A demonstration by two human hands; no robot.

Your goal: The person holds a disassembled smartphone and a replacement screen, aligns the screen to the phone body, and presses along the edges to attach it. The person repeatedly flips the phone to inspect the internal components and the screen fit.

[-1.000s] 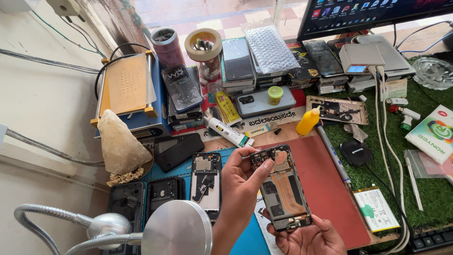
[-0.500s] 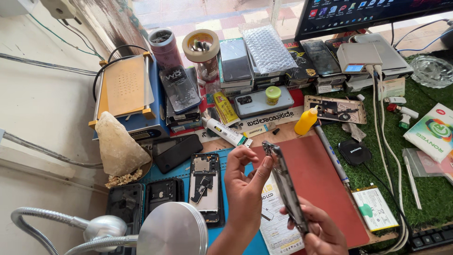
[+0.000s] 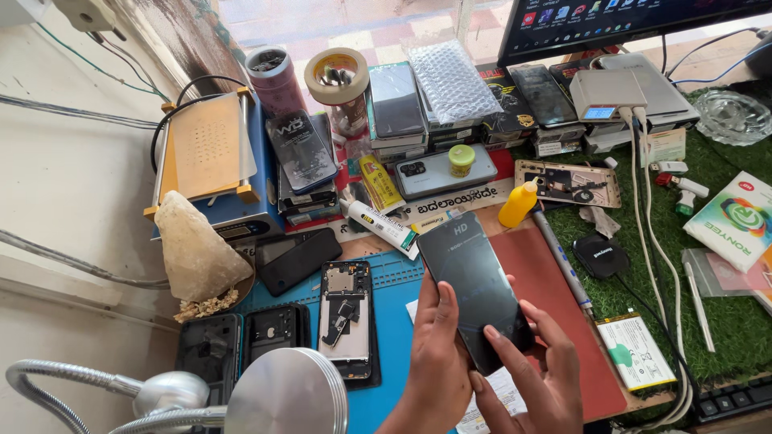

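1. Left hand (image 3: 438,354) and right hand (image 3: 535,378) share a grip on a flat black glass-fronted phone (image 3: 474,289), dark screen up, above the tabletop.
2. Left fingers wrap its left edge; right fingertips (image 3: 494,336) press its lower screen.
3. Just beyond the grip: yellow plastic squeeze bottle (image 3: 517,205).
4. Left of it: opened phone body with bare innards (image 3: 347,315) on the blue rubber mat (image 3: 394,297).

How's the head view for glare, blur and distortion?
Head view: sharp, no motion blur; daylight from the window side, tiles at top washed out. The dark phone screen held in the left hand and right hand shows only soft sheen. The lamp shade close to the camera looks soft; wide-angle bending at edges.
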